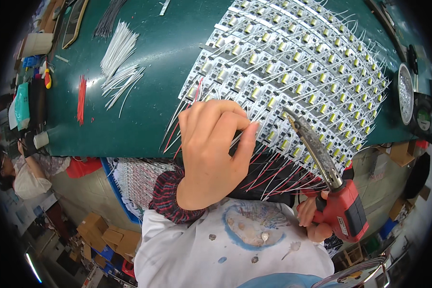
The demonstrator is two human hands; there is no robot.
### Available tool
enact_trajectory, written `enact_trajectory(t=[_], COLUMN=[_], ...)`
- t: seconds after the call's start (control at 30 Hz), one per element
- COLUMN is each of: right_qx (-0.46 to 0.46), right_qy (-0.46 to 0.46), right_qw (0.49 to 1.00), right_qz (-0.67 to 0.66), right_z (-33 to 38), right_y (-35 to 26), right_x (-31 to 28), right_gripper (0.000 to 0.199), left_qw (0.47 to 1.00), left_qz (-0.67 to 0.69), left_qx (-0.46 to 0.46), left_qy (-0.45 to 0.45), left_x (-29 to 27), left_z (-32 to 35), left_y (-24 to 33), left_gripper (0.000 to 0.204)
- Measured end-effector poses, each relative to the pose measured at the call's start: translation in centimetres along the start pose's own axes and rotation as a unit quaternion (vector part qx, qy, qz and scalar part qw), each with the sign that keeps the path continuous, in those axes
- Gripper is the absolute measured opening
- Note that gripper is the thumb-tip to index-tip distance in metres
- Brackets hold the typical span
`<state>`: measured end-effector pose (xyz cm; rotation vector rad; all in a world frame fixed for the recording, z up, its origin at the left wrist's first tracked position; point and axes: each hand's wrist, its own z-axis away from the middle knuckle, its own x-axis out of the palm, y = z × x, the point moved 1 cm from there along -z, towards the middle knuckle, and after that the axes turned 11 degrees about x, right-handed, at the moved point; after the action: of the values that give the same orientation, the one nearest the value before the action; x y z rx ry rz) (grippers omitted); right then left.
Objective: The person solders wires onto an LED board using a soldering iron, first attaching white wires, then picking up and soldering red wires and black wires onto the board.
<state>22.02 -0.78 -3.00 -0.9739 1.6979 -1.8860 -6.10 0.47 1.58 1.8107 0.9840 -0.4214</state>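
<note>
My left hand (pixel 209 149) is over the near left edge of a large panel of white circuit boards (pixel 285 79). Its thumb and index finger are pinched together on a thin white wire (pixel 259 115); part of the wire is hidden by the fingers. With my right hand (pixel 314 221) I grip a red and black soldering gun (pixel 348 213). Its long, dark-stained barrel slants up and left, and the bent tip (pixel 288 115) is over the boards, just right of my left fingertips. Many white wires stick out from the boards, with red and white ones hanging over the near edge.
A green table (pixel 163 72) carries bundles of white wires (pixel 120 48), red wires (pixel 81 101) and dark wires (pixel 109 19). A round metal dish (pixel 405 93) stands at the right. Below, a blue crate (pixel 111 185) holds more wired boards. Another person (pixel 31 177) sits at the far left.
</note>
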Motion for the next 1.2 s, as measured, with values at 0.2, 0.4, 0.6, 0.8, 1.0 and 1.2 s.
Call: enact_trajectory(t=[0.2, 0.4, 0.6, 0.8, 1.0, 1.2], right_qx=[0.047, 0.182, 0.163, 0.195, 0.152, 0.161], right_qy=[0.000, -0.063, -0.080, -0.178, 0.005, -0.045], right_qw=[0.999, 0.981, 0.981, 0.963, 0.985, 0.982], right_qz=[0.026, -0.016, -0.062, -0.056, -0.082, -0.085], right_z=[1.3, 0.7, 0.9, -0.1, 1.1, 0.8], right_y=[0.0, -0.7, -0.3, -1.2, -0.3, 0.1], right_x=[-0.9, -1.7, -2.4, -2.6, -0.8, -1.9], right_gripper=[0.094, 0.013, 0.015, 0.023, 0.013, 0.015], left_qw=[1.000, 1.000, 1.000, 0.999, 0.999, 0.999], left_qz=[-0.001, -0.014, -0.016, -0.027, -0.034, -0.036], left_qx=[-0.019, -0.027, 0.000, -0.016, -0.021, -0.021], left_qy=[-0.011, -0.003, 0.012, 0.008, 0.006, 0.004], left_x=[0.1, 0.6, 0.8, 0.8, 0.8, 0.6], left_z=[-0.4, -0.4, 0.0, -0.4, -0.4, -0.5], left_y=[0.1, 0.1, 0.0, 0.3, 0.4, 0.4], left_gripper=[0.014, 0.015, 0.016, 0.016, 0.016, 0.015])
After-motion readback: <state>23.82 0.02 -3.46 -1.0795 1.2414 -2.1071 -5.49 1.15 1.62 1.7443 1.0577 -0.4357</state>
